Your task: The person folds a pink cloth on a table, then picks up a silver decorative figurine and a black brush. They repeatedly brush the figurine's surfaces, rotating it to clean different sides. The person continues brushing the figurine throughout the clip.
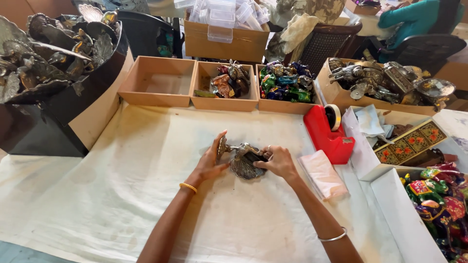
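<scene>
Lying flat, metal bird dish (242,159) points left between both hands' grip.

Craft packing workshop, by the look of my bench. Work table (146,204) covered in stained white cloth. Along the back edge, a row of shallow wooden trays (158,80), some holding painted figurines (285,82), one full of metal ornaments (385,80). Black bin (73,102) on my left heaped with more metal pieces. Red tape dispenser (327,134), wrapping tissue (322,174) and a cardboard carton of clear plastic boxes (225,29) nearby.
</scene>
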